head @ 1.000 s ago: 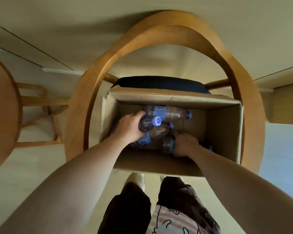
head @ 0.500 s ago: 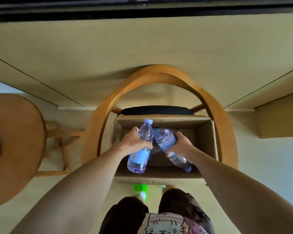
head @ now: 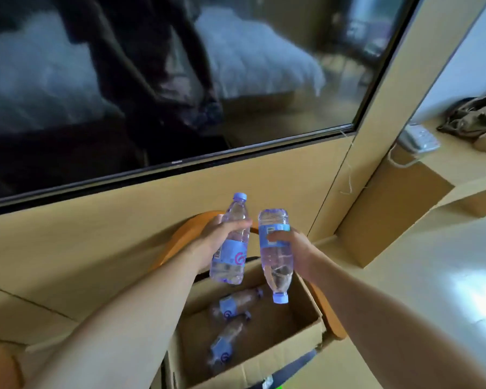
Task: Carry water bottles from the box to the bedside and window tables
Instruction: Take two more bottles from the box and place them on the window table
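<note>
left hand [head: 222, 234] fingers wrap upright bottle [head: 230, 245]; right hand [head: 289, 245] grips inverted bottle [head: 275, 256], cap down over box [head: 306, 329]. risk: one-hand grips, smooth plastic — could slip w/ quick turn.

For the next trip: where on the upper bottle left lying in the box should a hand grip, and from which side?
Around the labelled middle of the upper lying bottle, from above through the open top of the box. It lies on its side, and the walls block a sideways reach.

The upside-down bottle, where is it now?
In the head view, right of centre: the right hand holds the upside-down bottle above the box, beside the left hand's upright bottle.
</note>
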The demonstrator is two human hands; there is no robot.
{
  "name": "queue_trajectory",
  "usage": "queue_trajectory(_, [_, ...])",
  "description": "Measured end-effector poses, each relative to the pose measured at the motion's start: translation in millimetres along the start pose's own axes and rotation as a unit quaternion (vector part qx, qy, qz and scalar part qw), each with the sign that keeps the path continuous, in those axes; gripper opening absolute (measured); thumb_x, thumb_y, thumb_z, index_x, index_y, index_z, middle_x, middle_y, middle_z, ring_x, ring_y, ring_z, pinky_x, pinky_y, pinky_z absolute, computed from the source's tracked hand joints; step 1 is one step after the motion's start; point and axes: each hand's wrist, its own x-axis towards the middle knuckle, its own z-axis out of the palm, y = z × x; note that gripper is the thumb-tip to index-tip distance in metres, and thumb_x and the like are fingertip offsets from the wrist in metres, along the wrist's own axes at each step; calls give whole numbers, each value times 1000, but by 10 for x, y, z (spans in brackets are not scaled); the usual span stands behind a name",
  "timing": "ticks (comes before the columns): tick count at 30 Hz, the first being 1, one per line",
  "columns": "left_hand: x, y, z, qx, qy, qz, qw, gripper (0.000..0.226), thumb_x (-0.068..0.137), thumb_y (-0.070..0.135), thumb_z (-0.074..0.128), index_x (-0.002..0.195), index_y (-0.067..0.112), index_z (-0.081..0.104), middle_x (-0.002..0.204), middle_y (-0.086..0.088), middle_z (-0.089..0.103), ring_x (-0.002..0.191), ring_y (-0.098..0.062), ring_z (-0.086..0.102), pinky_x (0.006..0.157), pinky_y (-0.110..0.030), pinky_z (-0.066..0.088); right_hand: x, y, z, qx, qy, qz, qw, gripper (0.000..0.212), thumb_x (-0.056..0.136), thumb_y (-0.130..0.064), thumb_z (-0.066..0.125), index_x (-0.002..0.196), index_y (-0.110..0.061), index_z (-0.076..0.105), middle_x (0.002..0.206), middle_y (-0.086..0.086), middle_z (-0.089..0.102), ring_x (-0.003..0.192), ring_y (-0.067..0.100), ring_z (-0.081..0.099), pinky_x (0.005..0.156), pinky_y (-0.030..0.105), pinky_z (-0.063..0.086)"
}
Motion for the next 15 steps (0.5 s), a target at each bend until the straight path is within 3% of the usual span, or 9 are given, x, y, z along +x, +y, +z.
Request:
queue_trajectory(3, [-120,378,278,19,-36,44,998,69,56,49,91,111,21,62,90,-9,78,75,-25,74,68,-38,60,-296,-130,-182,29,67,-62,995,47,80,-20,84,118,-1,62,91,20,70,74,35,70,67,43,60])
queue_trajectory(6, [-230,662,679,38,-63,96,993,75,48,50,90,110,19,62,81,-6,79,74,-23,76,73,-41,62,-643,-231,-430,55,110,-114,986,62,69,-35,89,116,-4,63,86,21,74,70,34,73,64,43,61])
queue_trajectory(11, [-528,887,1578,74,-135,152,976,49,62,42,85,99,18,64,73,-4,78,66,-21,75,63,-33,60,-1316,-210,-1060,100,198,-170,960,66,59,-45,91,107,-4,68,78,18,74,63,31,71,58,39,60])
queue_trajectory(15, [-819,957,2474,120,-212,177,954,44,62,38,88,90,11,65,79,-12,78,75,-31,77,76,-45,63,-1947,-60,-1652,136,261,-198,935,68,54,-48,91,103,-5,73,83,20,75,67,32,72,63,40,62])
